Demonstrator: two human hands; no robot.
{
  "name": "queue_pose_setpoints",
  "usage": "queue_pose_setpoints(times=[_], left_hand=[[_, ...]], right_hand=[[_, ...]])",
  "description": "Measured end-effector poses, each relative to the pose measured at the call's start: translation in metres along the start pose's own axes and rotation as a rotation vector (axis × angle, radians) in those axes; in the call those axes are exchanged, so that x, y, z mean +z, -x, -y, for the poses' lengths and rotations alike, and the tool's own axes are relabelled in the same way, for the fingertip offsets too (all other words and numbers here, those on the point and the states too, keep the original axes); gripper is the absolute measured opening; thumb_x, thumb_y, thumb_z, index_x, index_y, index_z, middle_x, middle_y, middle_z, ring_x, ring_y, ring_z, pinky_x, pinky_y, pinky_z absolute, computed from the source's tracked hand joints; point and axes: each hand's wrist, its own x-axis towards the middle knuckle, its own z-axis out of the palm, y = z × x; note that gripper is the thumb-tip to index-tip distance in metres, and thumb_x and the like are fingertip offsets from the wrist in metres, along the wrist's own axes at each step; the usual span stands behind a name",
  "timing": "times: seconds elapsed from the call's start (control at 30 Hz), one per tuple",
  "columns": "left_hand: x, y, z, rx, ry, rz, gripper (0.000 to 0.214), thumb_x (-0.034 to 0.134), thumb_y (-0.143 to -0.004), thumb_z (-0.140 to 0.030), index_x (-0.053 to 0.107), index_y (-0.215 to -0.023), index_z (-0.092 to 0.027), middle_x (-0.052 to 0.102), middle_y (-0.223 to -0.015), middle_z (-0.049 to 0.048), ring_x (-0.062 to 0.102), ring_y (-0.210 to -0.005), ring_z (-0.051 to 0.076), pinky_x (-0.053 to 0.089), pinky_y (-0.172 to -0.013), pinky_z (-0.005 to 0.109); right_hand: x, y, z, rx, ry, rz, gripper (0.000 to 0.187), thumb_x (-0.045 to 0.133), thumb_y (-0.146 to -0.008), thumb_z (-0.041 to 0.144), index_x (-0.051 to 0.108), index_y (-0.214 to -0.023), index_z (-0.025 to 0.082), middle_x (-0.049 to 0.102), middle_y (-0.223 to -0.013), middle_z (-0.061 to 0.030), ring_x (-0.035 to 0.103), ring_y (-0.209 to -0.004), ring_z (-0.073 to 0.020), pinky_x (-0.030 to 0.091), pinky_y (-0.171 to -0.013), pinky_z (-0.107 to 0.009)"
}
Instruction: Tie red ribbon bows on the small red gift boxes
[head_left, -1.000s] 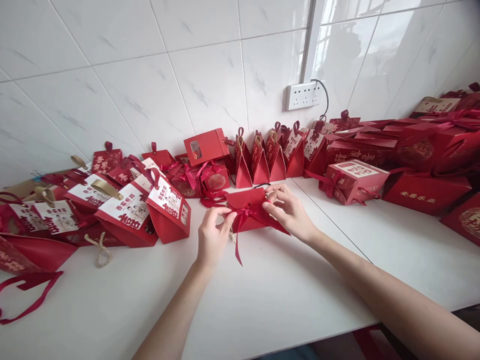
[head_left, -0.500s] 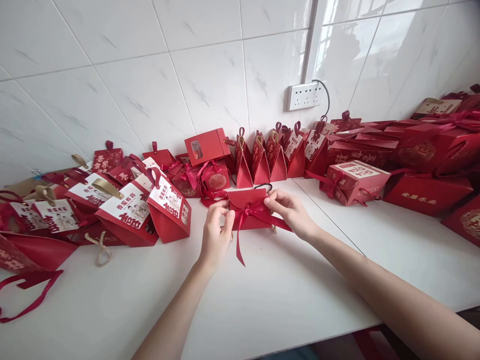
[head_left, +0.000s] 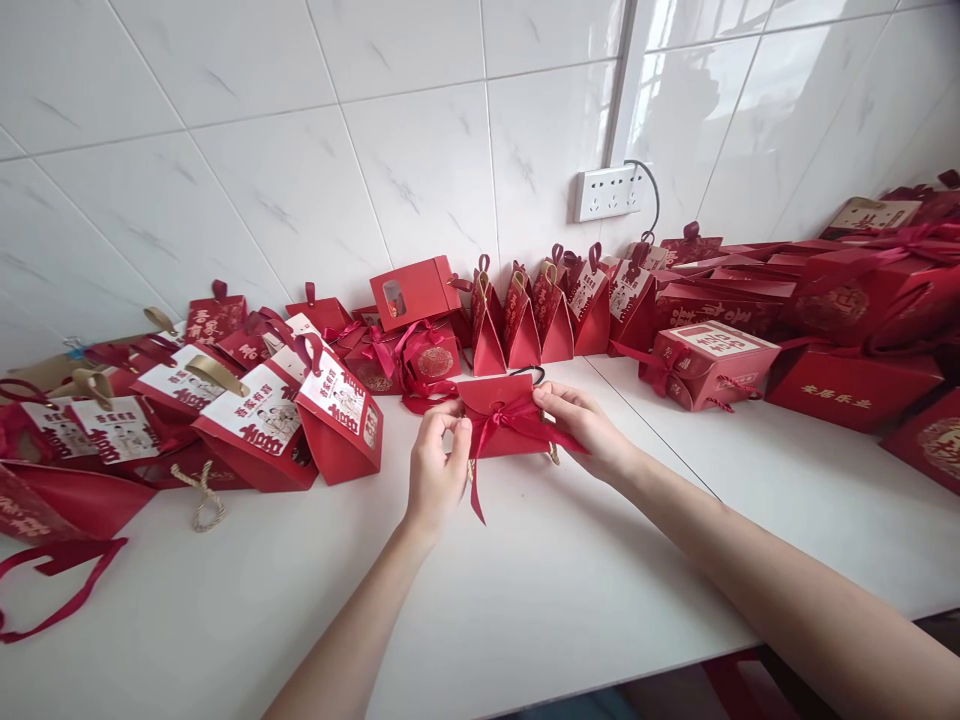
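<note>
1. The small red box is at the middle of the bench, in front of the row of peaked boxes and apart from them.
2. The left hand pinches the box's left edge between thumb and fingers; some of those fingers are hidden behind it.
3. The right hand grips the upper right corner, thumb on the front, the other fingers tucked behind – whether they press the back, I cannot tell.
4. A dark red ribbon is knotted across the front flap, one tail hanging below, another running to the right hand. Twisted cord shows at the lower right corner.
5. It looks like folded card: probably light, stiff along its creases, easily dented on the flat panels. What is inside cannot be seen.
6. The side edges seem the best hold – firm enough for a gentle pinch. The ribbon looks soft and slick, so lifting by it would likely loosen the knot.
</note>
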Motion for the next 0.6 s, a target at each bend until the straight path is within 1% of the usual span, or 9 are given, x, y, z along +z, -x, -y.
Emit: queue_pose_setpoints(times=[0.1,0.13,0.2,0.3,0.37,0.4,0.47,0.53,0.6], left_hand=[[0.001,0.0,-0.002,0.006,-0.007,-0.001,0.02,0.047,-0.088,-0.031,0.048,-0.07,-0.022,0.066,-0.104,0.0079,0.063,-0.104,0.021,0.052,-0.087,0.038],[0.0,0.0,-0.003,0.007,-0.01,-0.001,0.02,0.047,-0.088,-0.03,0.048,-0.069,-0.022,0.065,-0.103,0.0079,0.063,-0.104,0.021,0.053,-0.084,0.036],[-0.001,0.0,-0.003,0.014,-0.017,0.006,0.02,0.048,-0.087,-0.029,0.047,-0.069,-0.021,0.064,-0.103,0.0082,0.062,-0.102,0.02,0.055,-0.073,0.031],[-0.004,0.002,-0.003,0.031,-0.028,0.025,0.02,0.049,-0.086,-0.029,0.047,-0.068,-0.02,0.06,-0.104,0.0091,0.061,-0.102,0.02,0.053,-0.056,0.024],[-0.006,0.003,-0.002,0.04,-0.03,0.029,0.021,0.05,-0.086,-0.029,0.048,-0.068,-0.02,0.057,-0.113,0.0107,0.06,-0.104,0.021,0.053,-0.053,0.023],[-0.007,0.003,-0.003,0.041,-0.029,0.031,0.021,0.05,-0.086,-0.03,0.047,-0.068,-0.02,0.056,-0.118,0.0114,0.059,-0.108,0.022,0.054,-0.054,0.023],[-0.009,0.002,-0.004,0.038,-0.026,0.04,0.022,0.049,-0.087,-0.03,0.046,-0.068,-0.02,0.053,-0.127,0.0121,0.054,-0.118,0.024,0.054,-0.056,0.024],[-0.01,0.001,-0.006,0.026,-0.03,0.049,0.022,0.048,-0.088,-0.03,0.044,-0.069,-0.02,0.055,-0.129,0.0123,0.049,-0.125,0.026,0.054,-0.059,0.025],[-0.011,-0.001,-0.007,0.006,-0.029,0.045,0.022,0.049,-0.088,-0.03,0.044,-0.069,-0.021,0.058,-0.127,0.0126,0.049,-0.126,0.027,0.053,-0.063,0.027]], right_hand=[[0.0,0.0,0.001,0.016,0.031,0.031,0.043,0.062,-0.077,0.057,0.041,-0.065,0.021,0.044,-0.054,0.0038,0.041,-0.043,-0.0108,0.033,-0.041,-0.025],[0.0,0.0,0.001,0.004,0.065,0.027,0.043,0.06,-0.078,0.057,0.041,-0.065,0.021,0.044,-0.055,0.0033,0.041,-0.045,-0.0111,0.033,-0.042,-0.026],[-0.001,0.001,0.0,-0.046,0.146,-0.005,0.044,0.059,-0.078,0.059,0.043,-0.066,0.02,0.045,-0.06,0.0021,0.042,-0.05,-0.0113,0.037,-0.047,-0.026],[-0.004,0.001,-0.001,-0.243,0.337,-0.099,0.04,0.064,-0.077,0.055,0.048,-0.07,0.019,0.049,-0.079,-0.0013,0.05,-0.07,-0.0141,0.045,-0.064,-0.028],[-0.007,0.001,-0.003,-0.37,0.457,-0.134,0.035,0.064,-0.079,0.053,0.05,-0.084,0.021,0.05,-0.094,-0.004,0.052,-0.086,-0.0172,0.047,-0.074,-0.031],[-0.008,0.002,-0.003,-0.41,0.507,-0.133,0.035,0.063,-0.08,0.052,0.05,-0.094,0.022,0.049,-0.102,-0.0056,0.052,-0.093,-0.019,0.048,-0.078,-0.034],[-0.01,0.003,-0.005,-0.432,0.59,-0.074,0.047,0.062,-0.08,0.052,0.044,-0.114,0.025,0.044,-0.121,-0.01,0.049,-0.11,-0.0235,0.048,-0.088,-0.04],[-0.012,0.003,-0.006,-0.45,0.715,0.039,0.073,0.067,-0.075,0.054,0.031,-0.133,0.027,0.031,-0.137,-0.0145,0.037,-0.128,-0.0301,0.042,-0.098,-0.049],[-0.013,0.004,-0.006,-0.458,0.843,0.157,0.102,0.074,-0.067,0.054,0.013,-0.144,0.027,0.016,-0.146,-0.0173,0.022,-0.137,-0.0358,0.034,-0.105,-0.055]])
